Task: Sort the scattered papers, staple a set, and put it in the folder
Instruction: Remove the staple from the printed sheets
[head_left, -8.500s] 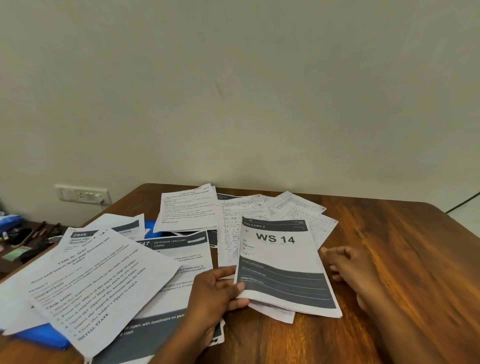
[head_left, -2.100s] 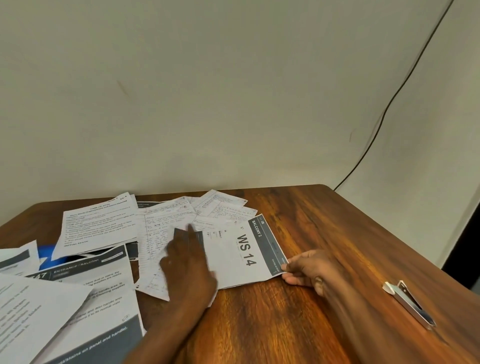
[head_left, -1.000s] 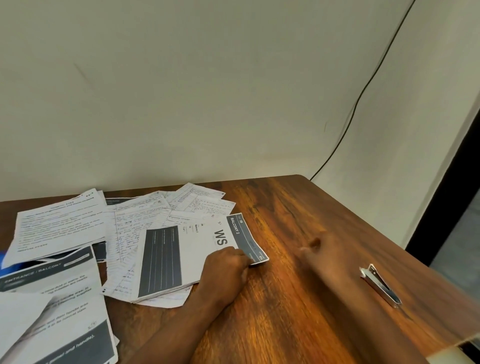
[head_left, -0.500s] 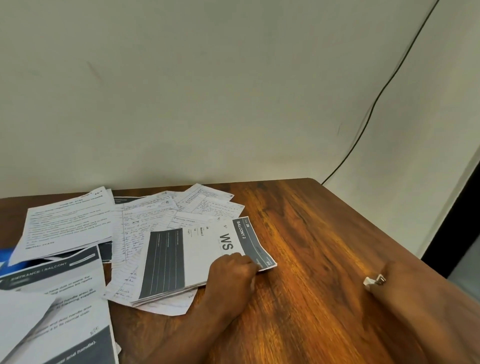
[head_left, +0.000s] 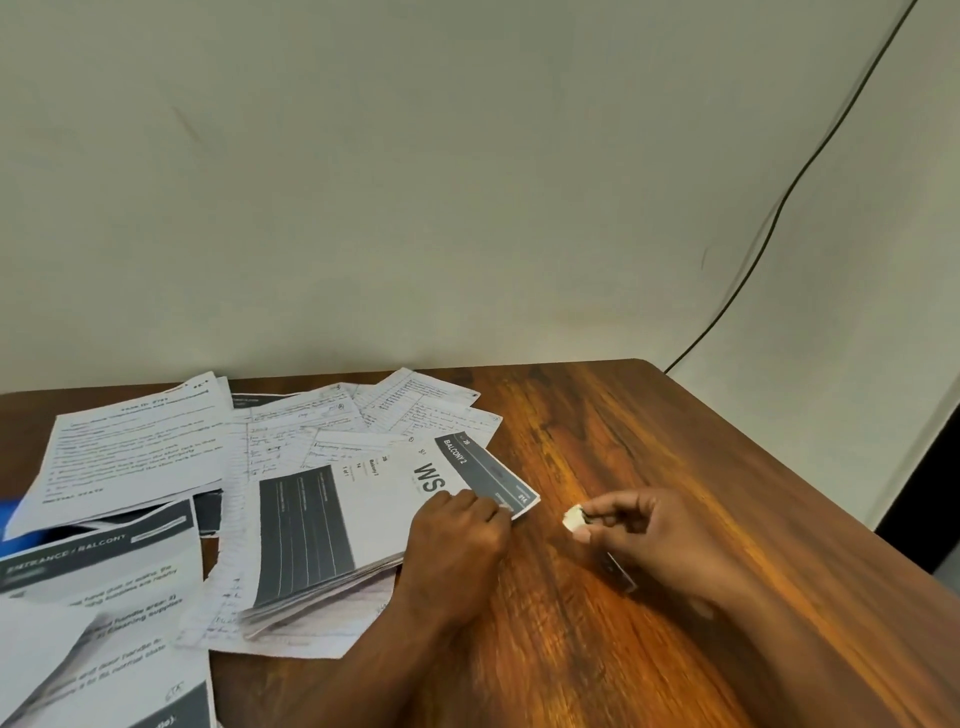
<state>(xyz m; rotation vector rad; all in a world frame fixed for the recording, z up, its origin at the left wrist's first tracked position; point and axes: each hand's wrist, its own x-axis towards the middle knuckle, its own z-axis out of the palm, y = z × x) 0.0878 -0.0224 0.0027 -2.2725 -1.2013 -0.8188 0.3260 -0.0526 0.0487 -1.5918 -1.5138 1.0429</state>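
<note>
Beside stapler (head_left: 613, 545), left of grip: papers (head_left: 363, 514).

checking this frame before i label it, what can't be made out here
- Stapler, head view: mostly hidden in the right hand and blurred.
- Folder: only a blue sliver shows under the papers, cut by the left edge.
- Stack corner: covered by the left hand; any staple unseen.

paper set (head_left: 363, 519) on desk (head_left: 649, 441), atop loose sheets (head_left: 291, 431) | my left grip (head_left: 457, 535) on its right corner | stapler (head_left: 576, 519) in right grip (head_left: 654, 535), just right of set
</note>
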